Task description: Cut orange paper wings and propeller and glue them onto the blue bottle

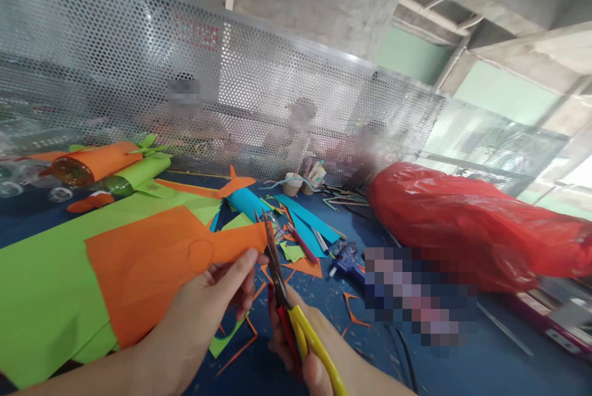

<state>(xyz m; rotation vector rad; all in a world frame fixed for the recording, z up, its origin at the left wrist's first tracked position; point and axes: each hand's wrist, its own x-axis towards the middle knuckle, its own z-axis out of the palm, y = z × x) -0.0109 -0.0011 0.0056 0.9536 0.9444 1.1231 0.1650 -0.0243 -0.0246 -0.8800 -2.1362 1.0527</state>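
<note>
My left hand (203, 303) pinches a sheet of orange paper (148, 272) by its narrow strip, thumb on top. A circle is drawn on the sheet near that strip. In my right hand (319, 334) is a pair of scissors (282, 291) with yellow and red handles, its blades pointing away from me. The blades stand at the strip's right end, slightly parted. Under the orange paper lie large light-green sheets (41, 272). Orange and green paper scraps (291, 253) are strewn around the blades.
Plastic bottles wrapped in orange paper (108, 161) and green paper (143, 174) lie at the back left. Behind the scissors are blue paper (309, 220), pens (300, 242) and cups of markers (292, 184). A blue glue gun (349, 263) and a red plastic bag (444, 223) occupy the right.
</note>
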